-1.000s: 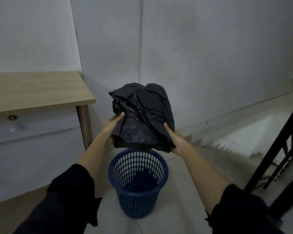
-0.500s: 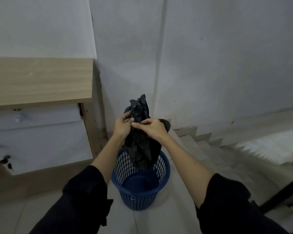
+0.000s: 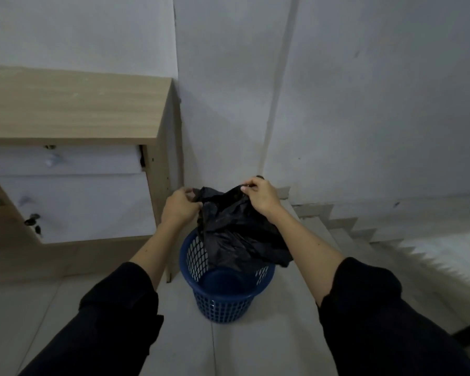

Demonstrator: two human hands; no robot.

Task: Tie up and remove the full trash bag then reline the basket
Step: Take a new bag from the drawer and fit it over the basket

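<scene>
We look down past our own dark sleeves into a dim corner. Grey walls fill most of the view, and a tiled floor runs beneath us. At left stands a wooden desk with pale drawer fronts. At right, steps drop away.

Between desk and steps a blue mesh basket sits on the floor, upright, its open bottom visible and unlined. Above it we hold a black bag by its top edge, so that it hangs with its lower end dipping behind the far rim of the basket. It looks limp and light, likely the fresh liner rather than the full one.

Our left hand is closed, pinching one side of the bag's top edge. Our right hand pinches the opposite side, fingers curled tight on the plastic. We judge the hands are spread to find and open the mouth before lowering it in.
</scene>
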